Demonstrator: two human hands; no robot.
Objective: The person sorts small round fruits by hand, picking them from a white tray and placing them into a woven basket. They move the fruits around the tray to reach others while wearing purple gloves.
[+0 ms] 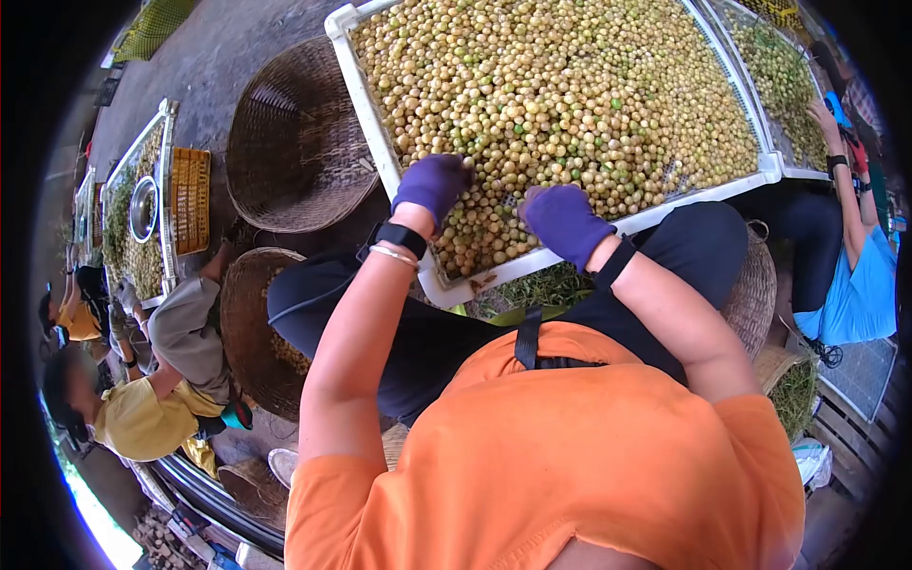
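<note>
A white-framed tray in front of me holds a thick layer of small round yellow-green fruits, a few of them brighter green. My left hand, in a purple glove, rests among the fruits near the tray's front left corner, its fingers curled. At the front edge, my right hand wears a matching glove and is also closed, knuckles up, touching the fruits. The gloves hide what, if anything, either hand holds. Loose fruits lie between the two hands.
A large woven basket stands left of the tray, and another basket with fruits sits by my left knee. Co-workers sit at both sides, one in a yellow shirt, one in blue. A second tray adjoins on the right.
</note>
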